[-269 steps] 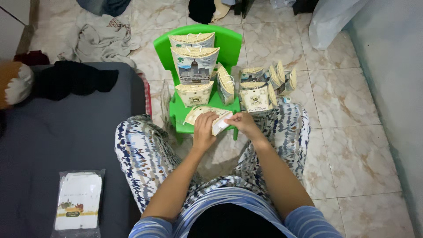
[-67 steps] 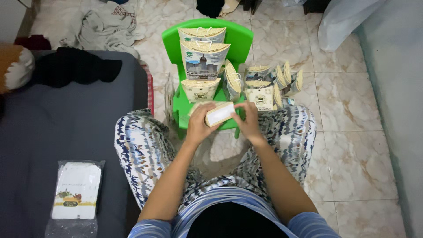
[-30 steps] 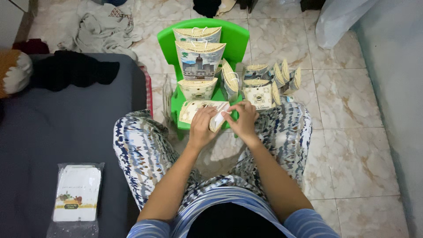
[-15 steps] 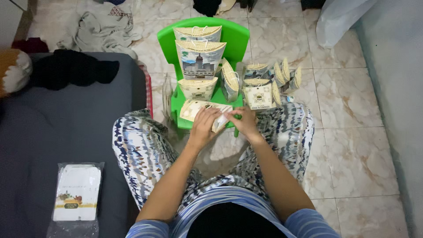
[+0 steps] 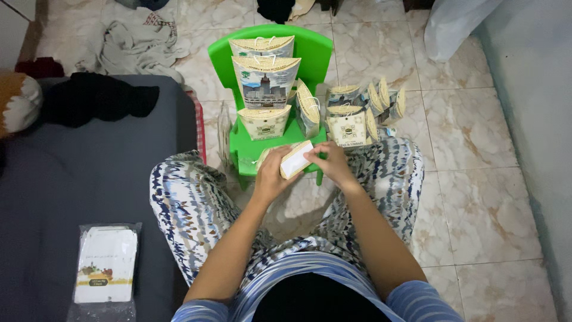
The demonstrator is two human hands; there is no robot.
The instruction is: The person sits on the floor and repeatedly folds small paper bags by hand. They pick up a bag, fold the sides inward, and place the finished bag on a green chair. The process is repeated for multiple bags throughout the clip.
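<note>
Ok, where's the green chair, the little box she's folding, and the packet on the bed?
Green chair (image 5: 314,52), head view, on its bare backrest.
Little box (image 5: 295,160), head view, on its pale flat side between the hands.
Packet (image 5: 106,272), head view, on the middle of its white card.

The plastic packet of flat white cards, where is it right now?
In the head view, the plastic packet lies at the lower left on the dark grey mattress, beside the person's left knee, away from both hands.
</note>
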